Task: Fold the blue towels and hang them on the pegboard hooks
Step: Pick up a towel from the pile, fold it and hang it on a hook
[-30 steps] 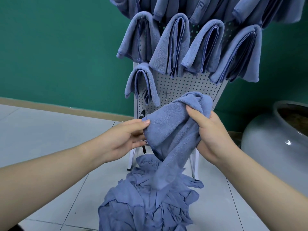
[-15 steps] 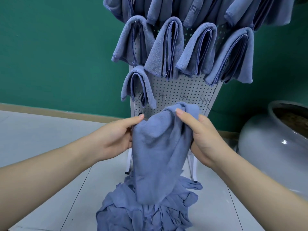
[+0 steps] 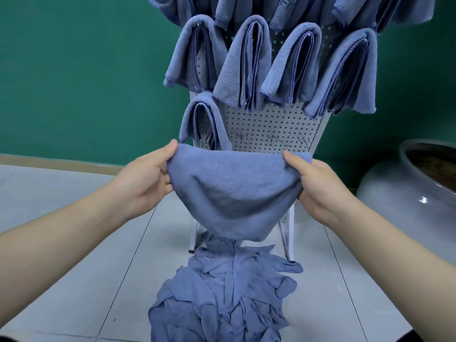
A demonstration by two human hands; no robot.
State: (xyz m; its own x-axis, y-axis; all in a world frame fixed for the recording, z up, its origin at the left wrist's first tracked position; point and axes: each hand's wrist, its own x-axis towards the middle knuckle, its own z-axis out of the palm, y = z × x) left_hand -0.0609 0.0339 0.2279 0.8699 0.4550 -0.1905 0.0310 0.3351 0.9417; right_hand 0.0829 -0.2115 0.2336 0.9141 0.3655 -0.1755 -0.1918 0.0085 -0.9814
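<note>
A blue towel point(image 3: 234, 191) hangs spread out between my hands in front of the white pegboard point(image 3: 266, 127). My left hand point(image 3: 145, 178) pinches its top left corner and my right hand point(image 3: 318, 186) pinches its top right corner. The towel sags in the middle and hides the board's lower part. Several folded blue towels point(image 3: 246, 65) hang on hooks higher up the board, and one more folded towel point(image 3: 202, 122) hangs at the lower left. Bare wire hooks point(image 3: 276, 139) show just above the held towel. A heap of loose blue towels point(image 3: 222, 299) lies on the floor below.
The pegboard stands on thin white legs point(image 3: 288, 233) on a pale tiled floor point(image 3: 74, 243) against a green wall point(image 3: 86, 82). A large grey ceramic pot point(image 3: 407, 198) sits on the floor at the right, close to my right forearm.
My hands have moved apart, left one leftwards and right one rightwards. The towel, bunched and hanging long before, is now stretched wide between them.
</note>
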